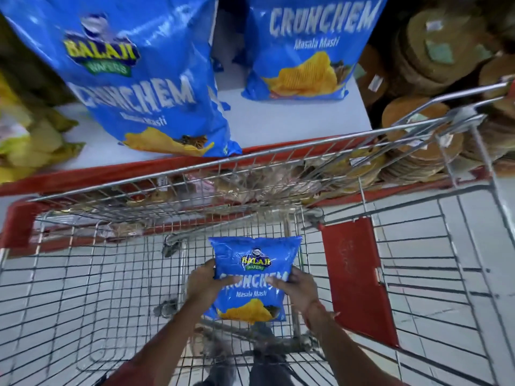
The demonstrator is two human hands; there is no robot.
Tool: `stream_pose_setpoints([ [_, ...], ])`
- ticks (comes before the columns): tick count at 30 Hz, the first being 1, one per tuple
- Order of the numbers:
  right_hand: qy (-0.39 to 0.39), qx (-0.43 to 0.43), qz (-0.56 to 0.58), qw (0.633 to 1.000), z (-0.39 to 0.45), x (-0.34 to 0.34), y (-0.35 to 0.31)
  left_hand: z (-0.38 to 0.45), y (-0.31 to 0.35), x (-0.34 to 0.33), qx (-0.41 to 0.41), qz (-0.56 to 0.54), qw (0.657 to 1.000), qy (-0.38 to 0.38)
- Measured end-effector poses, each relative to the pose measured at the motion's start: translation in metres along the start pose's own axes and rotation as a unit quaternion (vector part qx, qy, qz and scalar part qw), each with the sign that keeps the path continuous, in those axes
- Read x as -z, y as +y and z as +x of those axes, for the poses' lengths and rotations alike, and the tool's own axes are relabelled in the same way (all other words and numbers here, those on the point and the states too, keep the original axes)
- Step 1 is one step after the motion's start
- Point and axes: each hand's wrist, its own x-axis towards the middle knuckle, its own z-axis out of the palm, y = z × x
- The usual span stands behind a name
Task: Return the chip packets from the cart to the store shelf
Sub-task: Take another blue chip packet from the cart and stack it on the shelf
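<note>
A: Quick pass. What have I got in the cart (83, 288)?

B: One blue chip packet (252, 277), low in the middle of the wire basket, printed side up, top edge pointing to the far side. Both hands are on it.

A: Grip state?

B: Left hand (207, 282) is closed on the packet's left edge, thumb lying across the front over the big lettering, other fingers tucked behind. Right hand (295, 288) is closed on the right edge the same way, thumb on the front. So I log both as clamped on the packet, one per side. A red thread shows on the right wrist.

A: Is it lifted or sitting on the wire floor?

B: Can't tell. It's inside the basket, well below the rim, that's as far as I'll go.

A: Shelf?

B: White shelf (292, 118) with a red front lip runs along the far side, just past the cart's far rim. Two matching blue packets stand upright on it: the left packet (133, 79) close to the front lip, the right packet (303, 48) farther back. Bare shelf between them.

A: Anything else?

B: Yellow bags (25, 140) at the far left of the shelf, blurred. Stacks of round brown discs (434, 62) at the far right. Red flap (356, 277) on the cart to the right of the hands. Pale tiled floor shows through the wire.
</note>
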Motion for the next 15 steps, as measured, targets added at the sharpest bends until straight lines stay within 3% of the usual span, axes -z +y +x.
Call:
stream_pose_setpoints([
  [4, 0.025, 0.07, -0.011, 0.997, -0.047, 0.005, -0.041, -0.032, 0.024, 0.032, -0.043, -0.062, 0.997, 0.031],
  [10, 0.075, 0.187, -0.018, 0.979, -0.109, 0.029, -0.112, -0.078, 0.088, 0.079, -0.191, -0.083, 0.976, 0.067],
  [15, 0.077, 0.259, 0.067, 0.96, -0.144, 0.058, -0.174, -0.105, 0.148, 0.103, -0.262, -0.139, 0.951, 0.082],
])
